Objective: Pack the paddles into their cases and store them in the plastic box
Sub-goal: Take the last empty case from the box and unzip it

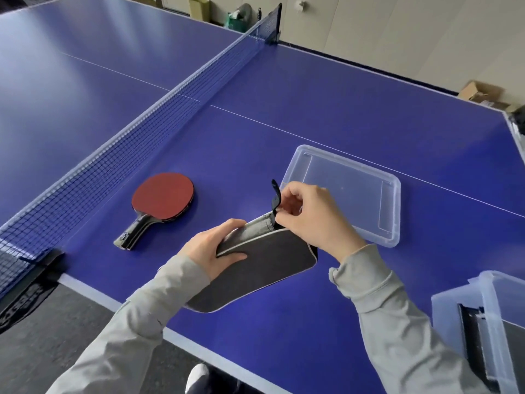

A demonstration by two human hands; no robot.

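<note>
From the head camera, your left hand (211,253) grips the near-left side of the case (255,271) at lower centre of the frame, fingers curled over its top edge and thumb across the dark face. Your right hand (311,220) pinches the case's far corner, right by the black strap (275,199) that stands up from it; whether the fingers are on a zipper pull or on the fabric is too small to tell.

The case looks soft and light, a fabric pouch that will likely sag if you hold it by one end, so keep one hand on its spine and work the opening with the other. It is dark grey with pale piping along the edge and a lighter grey band at the top.

The paddles (162,206) lie stacked left of centre, red rubber up, black handles pointing toward the near edge of the blue table (341,109). They should be stiff and light; take them by the handles.

The clear lid (395,194) lies flat at centre right, and the plastic box (494,317) sits at lower right with something dark inside.
</note>
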